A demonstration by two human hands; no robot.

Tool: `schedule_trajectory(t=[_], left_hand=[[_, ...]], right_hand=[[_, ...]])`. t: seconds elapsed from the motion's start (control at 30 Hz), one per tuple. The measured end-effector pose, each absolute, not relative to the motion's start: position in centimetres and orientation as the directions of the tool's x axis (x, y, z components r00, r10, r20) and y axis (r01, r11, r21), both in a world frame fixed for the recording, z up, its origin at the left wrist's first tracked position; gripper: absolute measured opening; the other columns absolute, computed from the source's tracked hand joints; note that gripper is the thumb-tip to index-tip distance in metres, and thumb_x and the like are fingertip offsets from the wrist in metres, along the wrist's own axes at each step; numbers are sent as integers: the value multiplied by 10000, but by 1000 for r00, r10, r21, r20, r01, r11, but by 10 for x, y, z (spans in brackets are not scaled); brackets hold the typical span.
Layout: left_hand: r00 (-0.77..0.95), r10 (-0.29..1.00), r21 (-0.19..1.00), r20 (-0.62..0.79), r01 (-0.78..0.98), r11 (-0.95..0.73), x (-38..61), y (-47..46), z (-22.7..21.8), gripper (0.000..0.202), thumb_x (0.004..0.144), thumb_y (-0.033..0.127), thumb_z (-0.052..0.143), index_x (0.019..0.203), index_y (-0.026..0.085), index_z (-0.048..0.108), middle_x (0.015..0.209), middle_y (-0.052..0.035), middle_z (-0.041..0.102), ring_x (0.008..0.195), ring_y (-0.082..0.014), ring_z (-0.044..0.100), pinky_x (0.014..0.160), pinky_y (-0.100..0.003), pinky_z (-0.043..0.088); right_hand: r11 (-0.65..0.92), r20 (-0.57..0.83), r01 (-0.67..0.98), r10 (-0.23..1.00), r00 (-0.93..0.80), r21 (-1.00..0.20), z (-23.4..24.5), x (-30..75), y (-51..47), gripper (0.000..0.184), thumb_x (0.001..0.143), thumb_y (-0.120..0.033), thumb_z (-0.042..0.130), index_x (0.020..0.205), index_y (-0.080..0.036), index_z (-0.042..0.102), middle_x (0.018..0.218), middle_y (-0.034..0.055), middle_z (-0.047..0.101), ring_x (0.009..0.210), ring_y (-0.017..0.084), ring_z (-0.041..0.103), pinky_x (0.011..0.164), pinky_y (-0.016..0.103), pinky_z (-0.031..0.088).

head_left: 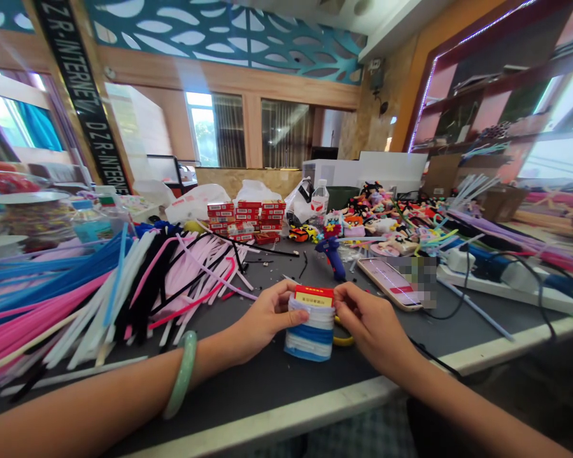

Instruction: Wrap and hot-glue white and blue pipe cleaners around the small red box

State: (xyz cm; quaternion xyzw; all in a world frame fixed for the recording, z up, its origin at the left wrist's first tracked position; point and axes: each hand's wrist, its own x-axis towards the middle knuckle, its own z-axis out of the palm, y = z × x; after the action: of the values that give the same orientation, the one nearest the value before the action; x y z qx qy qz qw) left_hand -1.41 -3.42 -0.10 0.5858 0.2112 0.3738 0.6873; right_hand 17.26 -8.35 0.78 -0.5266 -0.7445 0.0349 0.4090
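Upright above the table's near edge is a small red box (314,294) with a pale yellow label. White and blue pipe cleaners (310,332) are wound in bands around it, leaving its top bare. My left hand (268,318), a green bangle on the wrist, grips the box from the left, thumb across the front. The fingers of my right hand (363,315) are closed at the box's upper right edge; whether a pipe cleaner end is between them is hidden. Just behind the box, a yellow loop (344,337), like a scissor handle, partly shows.
Loose pipe cleaners (100,286) in many colours cover the left side. Stacked red boxes (246,219) stand at the back. A blue glue gun (332,257), a phone (390,283) and a power strip (501,287) with cables lie right of centre. Small dolls (377,222) are heaped behind.
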Motion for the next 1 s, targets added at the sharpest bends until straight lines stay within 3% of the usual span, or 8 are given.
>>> schedule_trajectory(t=[0.3, 0.5, 0.83, 1.0], left_hand=[[627, 768, 966, 134, -254, 39, -13, -35, 2, 414, 620, 262, 808, 898, 173, 515, 881, -9, 667, 801, -157, 625, 744, -288, 472], [622, 770, 969, 141, -245, 20, -13, -35, 1, 426, 609, 270, 814, 900, 169, 519, 880, -12, 669, 787, -150, 626, 739, -284, 475], [638, 751, 973, 170, -232, -23, -12, -32, 2, 432, 619, 303, 805, 870, 171, 480, 834, -7, 674, 768, -153, 630, 723, -289, 490], [632, 757, 975, 166, -220, -30, -12, -32, 3, 428, 621, 302, 804, 874, 174, 483, 829, 1, 672, 770, -152, 631, 730, -283, 481]], right_hand=[[435, 513, 674, 853, -95, -597, 11, 174, -80, 165, 834, -297, 401, 716, -214, 481, 526, -47, 487, 482, 117, 455, 470, 223, 319], [375, 382, 485, 920, -89, -790, 10, 173, -78, 178, 820, -339, 406, 705, -215, 459, 487, -62, 492, 423, 106, 492, 436, 217, 360], [238, 222, 176, 970, -102, -955, 3, 167, -76, 251, 809, -459, 435, 740, -223, 390, 475, -94, 492, 347, 115, 563, 322, 191, 401], [119, 109, 55, 981, -163, -991, 6, 169, -74, 221, 792, -428, 451, 769, -218, 382, 463, -94, 517, 344, 124, 586, 309, 177, 421]])
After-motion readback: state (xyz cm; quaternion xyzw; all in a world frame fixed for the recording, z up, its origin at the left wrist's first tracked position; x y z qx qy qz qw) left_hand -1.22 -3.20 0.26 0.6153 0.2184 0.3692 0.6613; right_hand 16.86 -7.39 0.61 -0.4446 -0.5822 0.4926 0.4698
